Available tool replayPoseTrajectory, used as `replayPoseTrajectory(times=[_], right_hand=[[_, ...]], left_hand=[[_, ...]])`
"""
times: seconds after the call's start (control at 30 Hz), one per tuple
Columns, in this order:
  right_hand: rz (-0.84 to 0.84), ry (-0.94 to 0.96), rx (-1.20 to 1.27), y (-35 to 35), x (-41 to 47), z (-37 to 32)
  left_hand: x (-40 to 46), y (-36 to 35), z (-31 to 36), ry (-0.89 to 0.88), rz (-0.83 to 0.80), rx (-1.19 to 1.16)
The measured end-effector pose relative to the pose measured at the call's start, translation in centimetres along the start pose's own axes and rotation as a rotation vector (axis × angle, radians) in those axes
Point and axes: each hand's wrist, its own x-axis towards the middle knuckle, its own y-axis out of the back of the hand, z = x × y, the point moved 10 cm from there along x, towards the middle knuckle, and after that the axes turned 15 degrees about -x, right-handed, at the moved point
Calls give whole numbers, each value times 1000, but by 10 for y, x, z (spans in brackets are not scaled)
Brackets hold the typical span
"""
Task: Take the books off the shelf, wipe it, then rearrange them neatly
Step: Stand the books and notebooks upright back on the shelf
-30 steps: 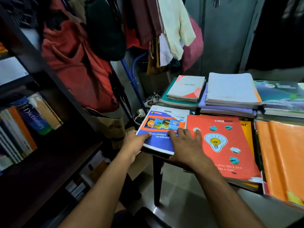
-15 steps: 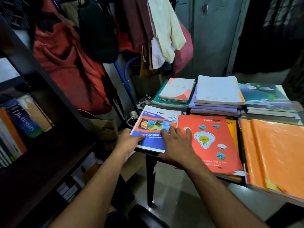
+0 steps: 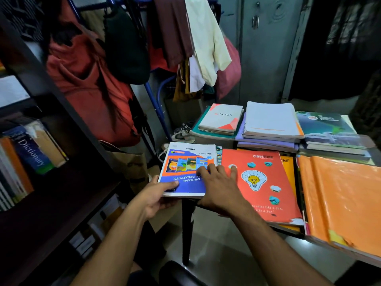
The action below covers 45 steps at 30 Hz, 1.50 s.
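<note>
A blue and orange origami book [image 3: 185, 162] lies on the near left corner of a small table [image 3: 186, 223]. My left hand [image 3: 156, 195] grips its near left corner, thumb on the cover and fingers under it. My right hand [image 3: 218, 186] lies flat across the origami book's right edge and the red lightbulb notebook [image 3: 266, 186] beside it. The dark bookshelf [image 3: 68, 190] stands at the left, its middle board bare in front of a blue dictionary [image 3: 33, 155] and several upright books.
More stacks cover the table: an Akira notebook [image 3: 221, 118], a white pile [image 3: 272, 120], a green book [image 3: 327, 124], orange folders [image 3: 346, 195]. Clothes [image 3: 204, 42] hang on a rack behind. A brown paper bag [image 3: 132, 166] stands between shelf and table.
My left hand has slid under the origami book's near corner and now grips it. The book's near edge has lifted slightly off the table. My right hand stays flat on both covers.
</note>
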Motion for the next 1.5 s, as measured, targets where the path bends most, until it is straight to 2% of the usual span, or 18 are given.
replayPoseTrajectory(times=[0.1, 0.23, 0.33, 0.43, 0.63, 0.8, 0.97, 1.07, 1.17, 1.23, 1.27, 1.37, 1.5], right_hand=[[-24, 99, 1, 1, -4, -9], [-47, 254, -16, 0, -8, -27], [-34, 406, -75, 11, -22, -65], [32, 513, -24, 34, -48, -113], [269, 733, 150, 83, -107, -224], [434, 957, 239, 116, -134, -331], [516, 1234, 316, 129, -160, -475], [447, 1343, 416, 121, -169, -540], [278, 1465, 483, 103, -167, -590], [208, 1474, 531, 88, -154, -613], [178, 1415, 567, 82, -141, -617], [33, 1151, 706, 61, -92, -622], [-12, 865, 1075, 63, -62, -594]], left_hand=[[-18, 6, -22, 6, -10, -157], [-45, 27, -40, -63, 117, -347], [-77, 51, -30, -115, 155, -353], [-120, 84, -13, -185, 170, -329], [-236, 172, 14, -346, 232, -238], [-324, 257, 22, -494, 430, -364], [-404, 369, -12, -604, 805, -607], [-430, 419, -48, -618, 1006, -718], [-445, 444, -67, -588, 1077, -665], [-448, 448, -65, -507, 1061, -536], [-446, 444, -60, -451, 1031, -443], [-433, 433, -45, -315, 973, -174], [-396, 398, -18, -294, 780, -75]])
